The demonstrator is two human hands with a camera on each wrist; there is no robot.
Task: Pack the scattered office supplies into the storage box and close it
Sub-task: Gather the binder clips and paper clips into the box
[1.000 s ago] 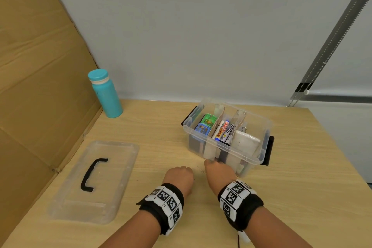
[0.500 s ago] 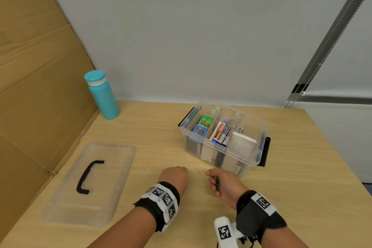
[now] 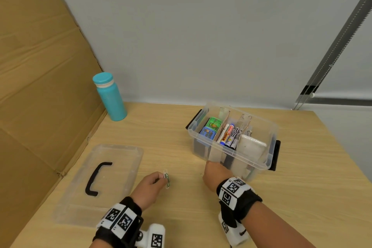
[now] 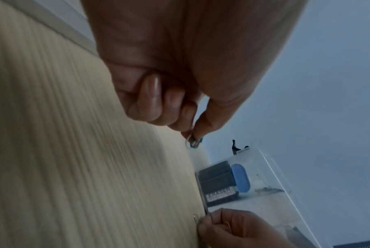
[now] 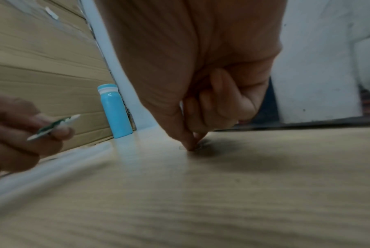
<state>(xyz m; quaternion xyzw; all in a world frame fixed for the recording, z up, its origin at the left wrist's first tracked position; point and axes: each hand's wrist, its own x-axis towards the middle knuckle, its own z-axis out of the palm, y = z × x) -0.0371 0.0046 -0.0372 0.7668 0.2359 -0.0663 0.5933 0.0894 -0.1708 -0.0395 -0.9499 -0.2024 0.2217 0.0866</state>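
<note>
On the light wooden table (image 3: 302,197), the left hand (image 3: 149,187) pinches green and white paper clips (image 3: 166,179) between thumb and fingertips, just above the surface near its front edge. The right hand (image 3: 214,176) presses pinched fingertips (image 5: 190,144) onto the table, touching a small paper clip (image 4: 195,218) beside the open clear plastic storage box (image 3: 269,127). The clear lid with black handle (image 3: 120,153) lies toward the left edge.

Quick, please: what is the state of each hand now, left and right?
Left hand: closed, fingers pinch paper clips, lifted off the table.
Right hand: fingers pinch at a small clip on the table; grip not certain.
</note>
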